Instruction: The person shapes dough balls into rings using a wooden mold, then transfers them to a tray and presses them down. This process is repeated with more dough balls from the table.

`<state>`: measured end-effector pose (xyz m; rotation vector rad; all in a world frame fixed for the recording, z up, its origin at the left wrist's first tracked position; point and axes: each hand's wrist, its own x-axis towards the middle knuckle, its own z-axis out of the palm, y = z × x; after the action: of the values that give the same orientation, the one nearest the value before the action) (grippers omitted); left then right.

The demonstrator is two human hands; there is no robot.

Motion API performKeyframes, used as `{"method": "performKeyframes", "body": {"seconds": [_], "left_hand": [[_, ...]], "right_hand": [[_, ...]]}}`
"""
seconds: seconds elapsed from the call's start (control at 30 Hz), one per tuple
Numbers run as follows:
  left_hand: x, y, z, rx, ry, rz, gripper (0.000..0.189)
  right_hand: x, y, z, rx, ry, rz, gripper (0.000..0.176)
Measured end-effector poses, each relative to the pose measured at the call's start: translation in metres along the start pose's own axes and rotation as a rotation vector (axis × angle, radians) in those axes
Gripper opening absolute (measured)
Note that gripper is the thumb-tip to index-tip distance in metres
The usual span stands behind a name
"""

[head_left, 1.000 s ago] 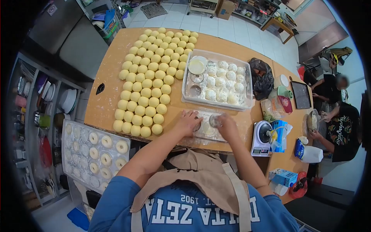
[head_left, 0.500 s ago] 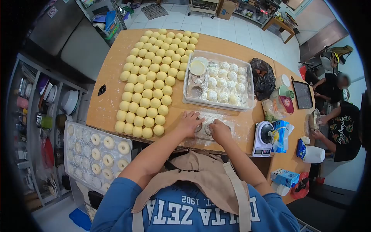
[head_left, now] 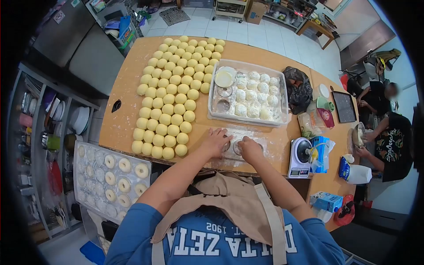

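My left hand (head_left: 215, 142) rests flat on a floured patch of the wooden table (head_left: 128, 92), fingers spread beside a flattened piece of dough (head_left: 234, 145). My right hand (head_left: 250, 149) presses a round cutter down on that dough, and the cutter is mostly hidden under the hand. Several rows of yellow dough balls (head_left: 170, 97) lie to the left. Behind the hands stands a clear plastic tub (head_left: 212, 112) with floured dough balls (head_left: 254, 95) and small round lids.
A tray (head_left: 81, 145) of ring-shaped dough pieces sits low at the left. On the right stand a kitchen scale (head_left: 300, 157), a blue box (head_left: 320, 152), a black bag (head_left: 298, 90) and a carton (head_left: 327, 202). Two people (head_left: 391, 141) work at the table's far right end. Shelves (head_left: 39, 137) line the left.
My right hand, raised with the cutter a second ago, came down onto the dough and stays pressed there. The left hand has hardly moved.
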<state>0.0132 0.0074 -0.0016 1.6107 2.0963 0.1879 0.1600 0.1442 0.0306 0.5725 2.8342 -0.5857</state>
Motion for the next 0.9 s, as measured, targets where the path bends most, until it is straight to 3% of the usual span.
{"method": "performKeyframes", "body": {"seconds": [0.17, 0.27, 0.57, 0.9], "left_hand": [[0.006, -0.004, 0.013, 0.063, 0.028, -0.011, 0.101], [0.002, 0.001, -0.001, 0.008, -0.02, -0.012, 0.101], [0.001, -0.001, 0.0, 0.01, -0.016, 0.001, 0.101], [0.002, -0.001, 0.005, 0.013, -0.019, -0.017, 0.1]], "right_hand": [[0.0, 0.013, -0.033, 0.069, 0.161, -0.019, 0.027], [-0.003, 0.023, -0.03, 0.037, 0.1, 0.082, 0.028], [-0.003, 0.001, -0.005, -0.061, -0.024, -0.006, 0.025], [0.0, 0.001, 0.006, -0.083, -0.011, -0.052, 0.02]]}}
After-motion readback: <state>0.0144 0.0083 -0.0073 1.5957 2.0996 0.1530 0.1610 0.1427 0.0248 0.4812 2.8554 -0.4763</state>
